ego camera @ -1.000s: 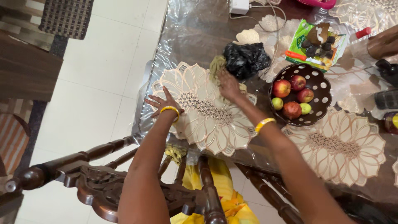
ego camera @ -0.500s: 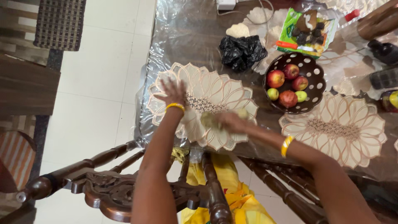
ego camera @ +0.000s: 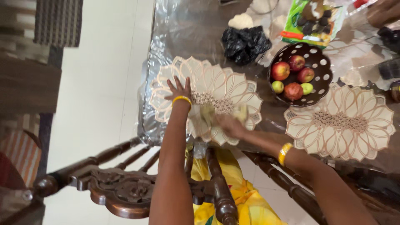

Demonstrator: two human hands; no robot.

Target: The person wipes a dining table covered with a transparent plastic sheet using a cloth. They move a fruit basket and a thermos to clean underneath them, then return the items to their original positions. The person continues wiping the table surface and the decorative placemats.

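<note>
head view: beige flower-shaped placemat [ego camera: 216, 87] under hands

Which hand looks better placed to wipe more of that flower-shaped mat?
Probably the right hand: it already holds the cloth on the mat. The left hand lies flat, steadying it.

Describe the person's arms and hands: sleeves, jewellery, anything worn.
Both arms are bare to the frame edge, with no sleeves or gloves in view. The left hand has a plain yellow bangle at the wrist. The right hand, blurred, has a matching yellow bangle further up the forearm. No rings or watch can be made out.
</note>
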